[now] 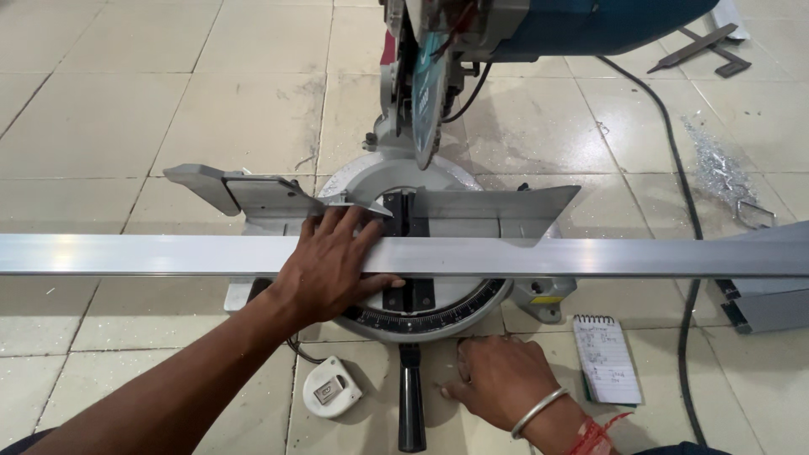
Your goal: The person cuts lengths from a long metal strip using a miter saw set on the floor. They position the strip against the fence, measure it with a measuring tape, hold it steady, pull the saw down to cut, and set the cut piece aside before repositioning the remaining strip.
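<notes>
A long aluminium bar (590, 256) lies across the table of a miter saw (421, 181), against its fence. My left hand (333, 261) presses flat on the bar just left of the blade slot, fingers spread over it. My right hand (501, 383), with a metal bangle and red thread at the wrist, rests on the floor tiles right of the saw's black locking handle (410, 404), holding nothing. The saw head with its round blade (425, 118) is raised above the bar.
A white tape measure (330, 388) lies on the floor near the handle. A spiral notepad (605, 358) sits at the right. A black power cable (687, 219) runs down the right side. Metal shavings (716, 164) and more aluminium profiles (767, 303) lie at right.
</notes>
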